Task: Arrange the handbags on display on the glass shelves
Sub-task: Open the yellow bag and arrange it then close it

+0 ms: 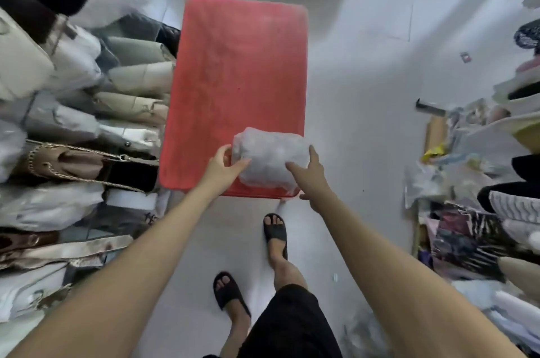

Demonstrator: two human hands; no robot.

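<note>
A handbag wrapped in cloudy white plastic point(270, 154) lies on the near right corner of a red table point(233, 74). My left hand point(223, 166) holds its left end, thumb on top and fingers along the near side. My right hand point(311, 173) holds its right end, thumb up at the far edge and fingers lying across the near side. On the left, glass shelves point(96, 220) carry several handbags, many in plastic wrap, among them a tan bag with a gold chain strap point(73, 166).
White tiled floor point(365, 80) runs around the red table. Shelves on the right hold more bags and patterned items point(482, 235). A black comb-like object point(429, 108) lies on the floor. My feet in black slides point(274, 230) stand just short of the table.
</note>
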